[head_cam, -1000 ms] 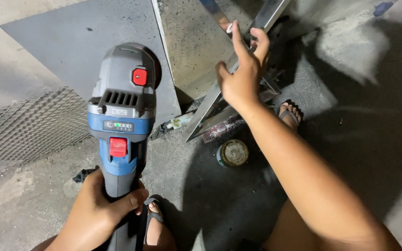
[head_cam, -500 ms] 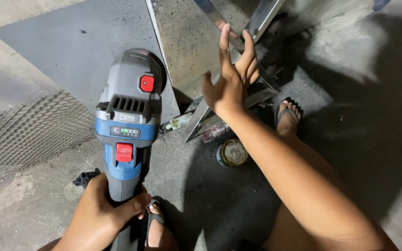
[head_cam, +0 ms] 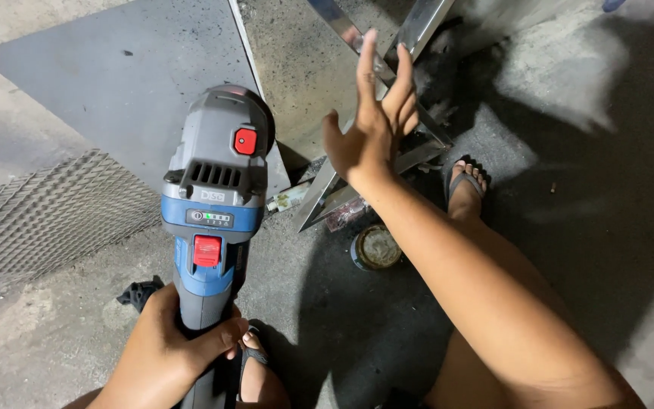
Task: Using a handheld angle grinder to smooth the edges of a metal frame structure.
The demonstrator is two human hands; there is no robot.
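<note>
The person squats on the concrete floor with an angle grinder gripped by its handle in the left hand, fingers wrapped tight around the blue and grey body. The tool points away toward twelve o'clock, its head hanging above the edge of a dark steel sheet and not touching any metal that I can see. No sparks show and the disc itself is hidden under the guard, so I judge that cutting or grinding is not under way at this moment; the work looks to be at the lining-up stage.

The right hand is open, fingers stretched and close together, the palm turned sideways, raised in front of shiny angle-iron bars that lean at about one o'clock. Whether it touches them I cannot tell.

At nine o'clock lies a piece of expanded metal mesh. Between the feet, near the middle, a small round tin stands with a pale, stained top. On the grinder, a red round button sits near the head, a red slide switch lower down, and between them a narrow dark strip with green lights.
</note>
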